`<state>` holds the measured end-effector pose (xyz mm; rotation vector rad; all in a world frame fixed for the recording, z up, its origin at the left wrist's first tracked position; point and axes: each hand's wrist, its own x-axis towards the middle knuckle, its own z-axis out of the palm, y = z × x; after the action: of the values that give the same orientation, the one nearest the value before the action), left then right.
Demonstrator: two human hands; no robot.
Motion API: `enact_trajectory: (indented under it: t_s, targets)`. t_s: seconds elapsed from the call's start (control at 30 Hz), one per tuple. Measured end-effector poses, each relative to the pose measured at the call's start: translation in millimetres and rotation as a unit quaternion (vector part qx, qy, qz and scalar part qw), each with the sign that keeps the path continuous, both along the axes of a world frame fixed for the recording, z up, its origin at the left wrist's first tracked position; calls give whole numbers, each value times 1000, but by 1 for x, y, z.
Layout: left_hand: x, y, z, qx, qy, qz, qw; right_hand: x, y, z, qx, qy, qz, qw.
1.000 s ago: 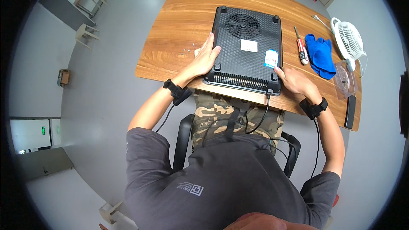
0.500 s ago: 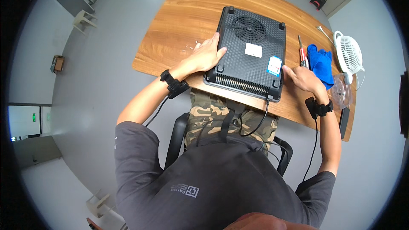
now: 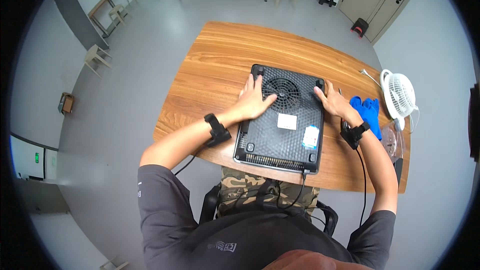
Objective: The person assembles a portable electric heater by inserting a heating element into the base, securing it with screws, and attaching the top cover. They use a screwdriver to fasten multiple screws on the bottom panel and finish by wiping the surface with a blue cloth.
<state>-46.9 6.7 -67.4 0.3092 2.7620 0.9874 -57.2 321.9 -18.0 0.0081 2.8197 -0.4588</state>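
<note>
Black appliance (image 3: pixel 270 142) underside up on table (image 3: pixel 195 82): dimpled, round grille (image 3: pixel 286 92), white label (image 3: pixel 287 121), blue-white sticker (image 3: pixel 310 137). Left hand (image 3: pixel 250 104): fingers spread at far left edge, thumb at grille. Right hand (image 3: pixel 336 104): thumb and fingers parted astride far right edge. Both open, no clear grip. Long axis near-far, grille end far, cord (image 3: pixel 302 186) near right.
</note>
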Motion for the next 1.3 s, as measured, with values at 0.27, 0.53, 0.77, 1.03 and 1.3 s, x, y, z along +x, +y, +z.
enact_trajectory:
  t_s: [0.27,0.53,0.77,1.03,1.3]
  targets:
    - [16,8,-3,-33,98,10,995,-10,-1,-29,-39,-11,18,999]
    - [19,13,-12,-64,132,19,989,-10,-5,-30,-7,-45,39,998]
    - [10,10,-6,-52,84,1,995,-19,13,-56,-35,19,32,999]
    - [-7,-93,24,1,51,-93,994,11,34,-21,68,137,25,988]
    - [61,-151,18,-78,100,-129,983,55,87,-48,184,142,0,973]
